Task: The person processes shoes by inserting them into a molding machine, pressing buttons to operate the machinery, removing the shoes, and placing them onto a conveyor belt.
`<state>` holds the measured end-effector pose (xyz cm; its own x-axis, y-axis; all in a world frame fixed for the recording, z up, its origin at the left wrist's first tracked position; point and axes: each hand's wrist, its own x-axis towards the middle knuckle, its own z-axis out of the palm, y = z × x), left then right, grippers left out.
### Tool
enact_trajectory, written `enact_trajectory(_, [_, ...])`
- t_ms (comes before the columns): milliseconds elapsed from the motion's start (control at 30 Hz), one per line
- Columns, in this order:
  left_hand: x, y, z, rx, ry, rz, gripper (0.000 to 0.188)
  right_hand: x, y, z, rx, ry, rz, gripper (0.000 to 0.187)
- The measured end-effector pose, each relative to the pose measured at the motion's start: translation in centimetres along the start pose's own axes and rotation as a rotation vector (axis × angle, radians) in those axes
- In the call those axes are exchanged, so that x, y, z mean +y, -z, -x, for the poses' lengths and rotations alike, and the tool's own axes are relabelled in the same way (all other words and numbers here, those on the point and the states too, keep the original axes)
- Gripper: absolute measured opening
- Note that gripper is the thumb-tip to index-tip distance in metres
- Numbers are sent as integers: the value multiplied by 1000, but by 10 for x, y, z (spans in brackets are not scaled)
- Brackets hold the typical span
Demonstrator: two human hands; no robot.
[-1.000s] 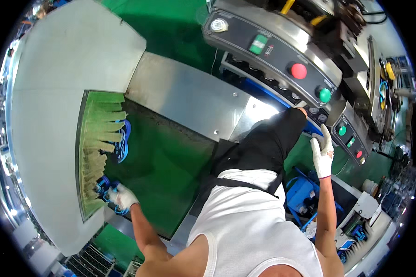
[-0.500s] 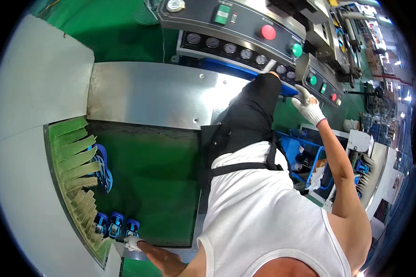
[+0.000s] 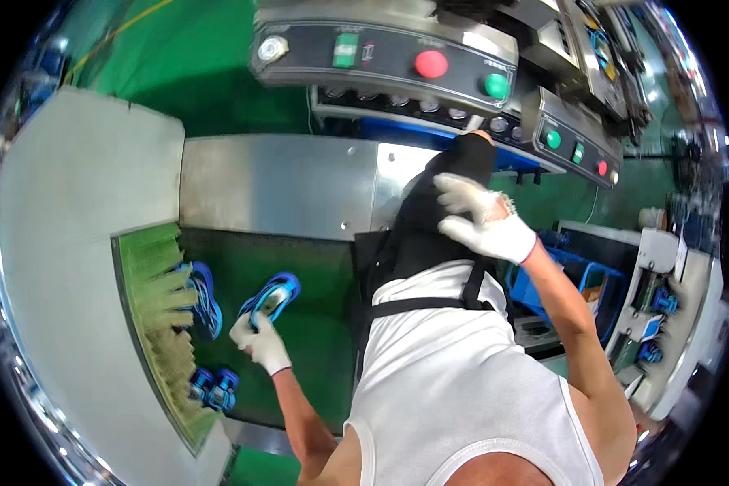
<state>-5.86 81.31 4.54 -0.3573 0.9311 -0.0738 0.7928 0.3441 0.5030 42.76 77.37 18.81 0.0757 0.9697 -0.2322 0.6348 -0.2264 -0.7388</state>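
Note:
Just above the dark green belt, my white-gloved left hand (image 3: 261, 342) grips a blue shoe (image 3: 277, 293) by its near end, fingers closed round it. The inside of the shoe shows pale. Further left, by the bristle curtain, another blue shoe (image 3: 206, 300) rests on the belt. A pair of black-and-blue shoes (image 3: 215, 389) lies at the near left, partly behind the strips. My right hand (image 3: 488, 219), also in a white glove, hovers over my dark-clad thigh. Its fingers are spread and it holds nothing.
A green bristle curtain (image 3: 150, 283) edges the opening in a pale machine housing (image 3: 73, 219). A metal plate (image 3: 279, 186) borders the belt (image 3: 300, 364). Ahead stands a control panel (image 3: 385, 61) with buttons; a second panel (image 3: 575, 146) and a blue basket (image 3: 535, 292) are at the right.
My left hand has lifted a shoe from the near-left group and carried it up and right over the belt. My right hand has swung left, from beside the panel to over my thigh.

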Motion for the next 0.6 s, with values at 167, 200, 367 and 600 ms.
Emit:
enact_trajectory(167, [225,-27,12,-304,-463,293,25,-28,-37,-14,155,406,102,70])
enact_trajectory(200, [254,-36,17,-330,-680,413,26,-41,-24,-24,182,409,117,53])
enact_trajectory(367, [424,-46,87,-725,-1282,443,29,9,25,8,698,144,119,30])
enact_trajectory(600, [587,-52,179,-735,-2036,531,60,79,65,169,743,-444,-813,67])
